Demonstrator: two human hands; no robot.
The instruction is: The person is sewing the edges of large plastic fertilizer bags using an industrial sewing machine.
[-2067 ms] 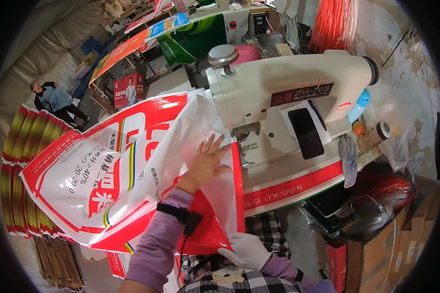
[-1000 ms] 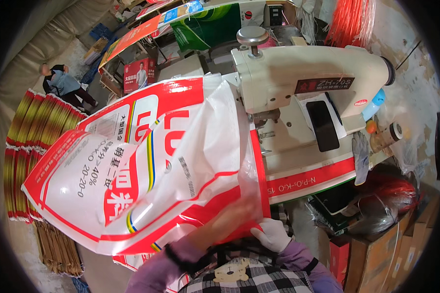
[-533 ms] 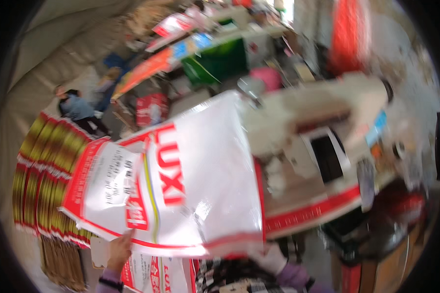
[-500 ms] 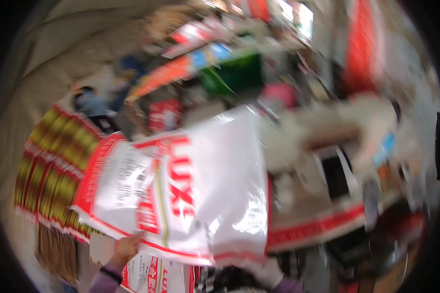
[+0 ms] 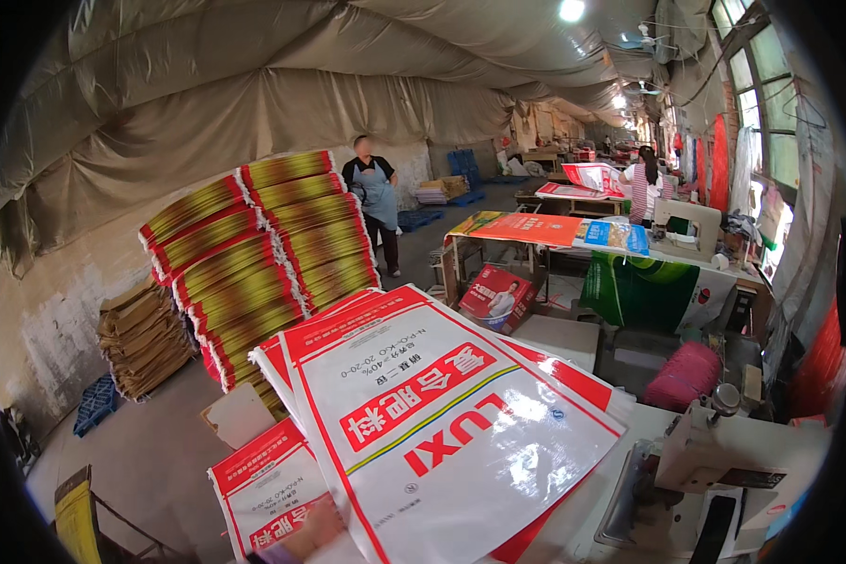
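Observation:
A large white woven sack (image 5: pixel 526 470) with red borders and red print lies tilted across a pile of similar sacks on the table. My left hand (image 5: pixel 316 531) is at the bottom edge, blurred, beside the sack's near left border. Under the hand is another red and white sack (image 5: pixel 268 479), lower down. The fingers are too smeared to show whether they grip anything. My right hand is out of view.
A sewing machine (image 5: pixel 724 461) stands at the right, with a pink thread cone (image 5: pixel 683 374) behind it. Tall stacks of yellow-green bundled sacks (image 5: pixel 244 282) rise at the left. A red box (image 5: pixel 496 299) sits beyond the pile. A person in an apron (image 5: pixel 378 202) stands farther back.
The view has swung up and steadied, showing more of the room. The large sack, held up by its near edge before, now lies over the pile. My right hand has left the view.

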